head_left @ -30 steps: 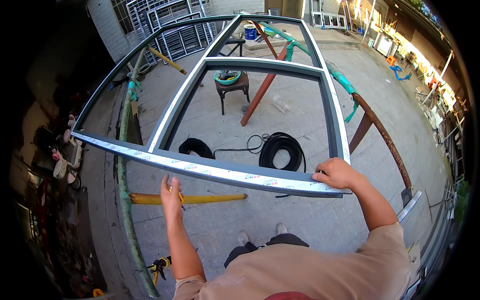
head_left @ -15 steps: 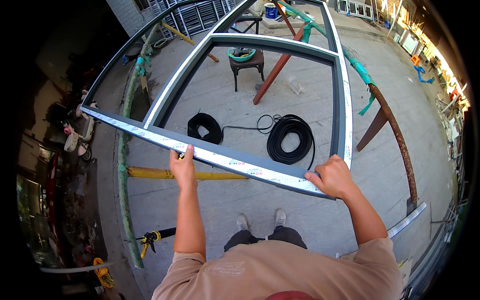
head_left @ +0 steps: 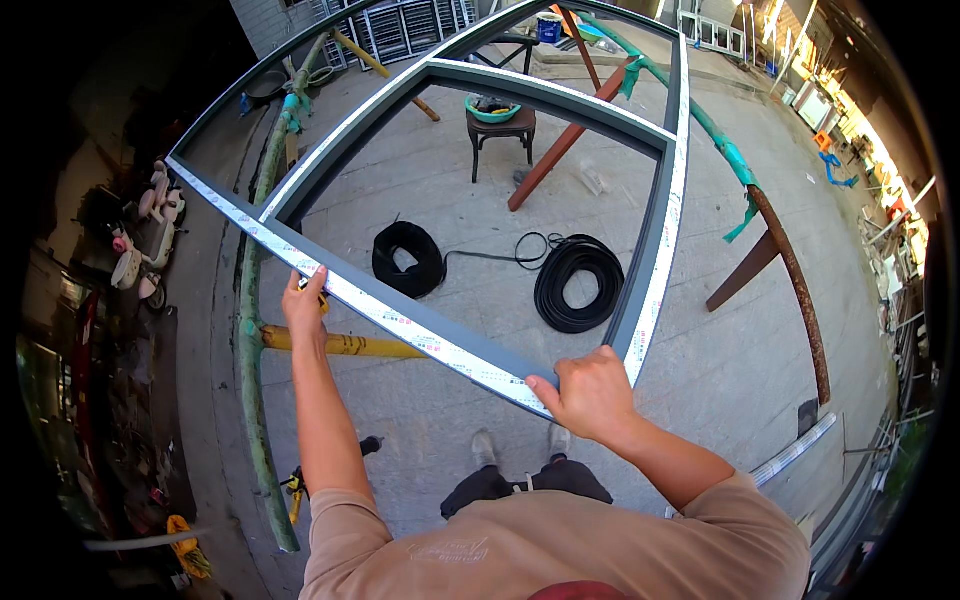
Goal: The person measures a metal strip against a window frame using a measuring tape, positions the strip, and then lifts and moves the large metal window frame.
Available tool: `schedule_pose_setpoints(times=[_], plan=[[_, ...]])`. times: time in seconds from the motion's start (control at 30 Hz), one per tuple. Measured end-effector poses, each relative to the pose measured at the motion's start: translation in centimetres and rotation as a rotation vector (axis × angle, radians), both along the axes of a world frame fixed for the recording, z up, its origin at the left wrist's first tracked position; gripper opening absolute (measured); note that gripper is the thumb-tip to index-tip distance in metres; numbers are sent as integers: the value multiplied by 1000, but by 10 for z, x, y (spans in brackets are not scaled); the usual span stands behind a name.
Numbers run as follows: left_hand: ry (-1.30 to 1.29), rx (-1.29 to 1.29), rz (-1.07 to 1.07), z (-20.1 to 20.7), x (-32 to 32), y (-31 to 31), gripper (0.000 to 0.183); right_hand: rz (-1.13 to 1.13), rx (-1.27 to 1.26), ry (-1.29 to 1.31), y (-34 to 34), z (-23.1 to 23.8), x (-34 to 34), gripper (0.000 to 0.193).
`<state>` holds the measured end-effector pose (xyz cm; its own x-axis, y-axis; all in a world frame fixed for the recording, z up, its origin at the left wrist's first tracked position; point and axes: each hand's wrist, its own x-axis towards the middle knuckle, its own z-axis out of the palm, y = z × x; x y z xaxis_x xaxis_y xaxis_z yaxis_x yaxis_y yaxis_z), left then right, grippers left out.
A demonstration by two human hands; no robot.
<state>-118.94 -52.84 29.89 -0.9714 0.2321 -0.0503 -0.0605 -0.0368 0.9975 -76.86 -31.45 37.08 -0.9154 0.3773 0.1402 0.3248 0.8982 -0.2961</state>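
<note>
A large dark grey window frame (head_left: pixel 440 345) with white printed protective film on its faces spans the space before me, divided by crossbars. My left hand (head_left: pixel 306 308) is closed on its near rail, left of the middle, thumb on top. Something small, yellow and black, shows beside those fingers, its kind unclear. Around the near right corner my right hand (head_left: pixel 592 395) is wrapped, thumb lying on the film. The frame's left part passes over a green pipe stand (head_left: pixel 250 340), and its far right part over a teal-wrapped rail (head_left: pixel 715 140).
Beyond the frame's openings lie two black coils (head_left: pixel 405 258) (head_left: pixel 583 290) on the concrete. A dark chair (head_left: pixel 505 130) holds a green basin (head_left: pixel 492 112). A yellow bar (head_left: pixel 365 345) crosses low at left, near a black and yellow caulking gun (head_left: pixel 295 488). A rusty pipe (head_left: pixel 800 290) stands at right.
The frame has turned, its near right corner swinging left and toward me. Both hands moved left with it, still gripping; the left hand also rose slightly in view.
</note>
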Motion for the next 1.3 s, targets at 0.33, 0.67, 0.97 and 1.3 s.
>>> schedule_pose_setpoints(times=[0.33, 0.67, 0.97, 1.3], plan=[[40, -511, 8, 30, -48, -25, 51, 134, -73, 35, -51, -13, -76, 67], [243, -468, -64, 35, 79, -20, 52, 366, -117, 356, -9, -13, -49, 47], [75, -512, -51, 41, 125, -2, 39, 212, -104, 485, 136, 4, -3, 45], [108, -554, 10, 49, 140, 11, 46, -108, 217, 249, 326, 6, -2, 53]])
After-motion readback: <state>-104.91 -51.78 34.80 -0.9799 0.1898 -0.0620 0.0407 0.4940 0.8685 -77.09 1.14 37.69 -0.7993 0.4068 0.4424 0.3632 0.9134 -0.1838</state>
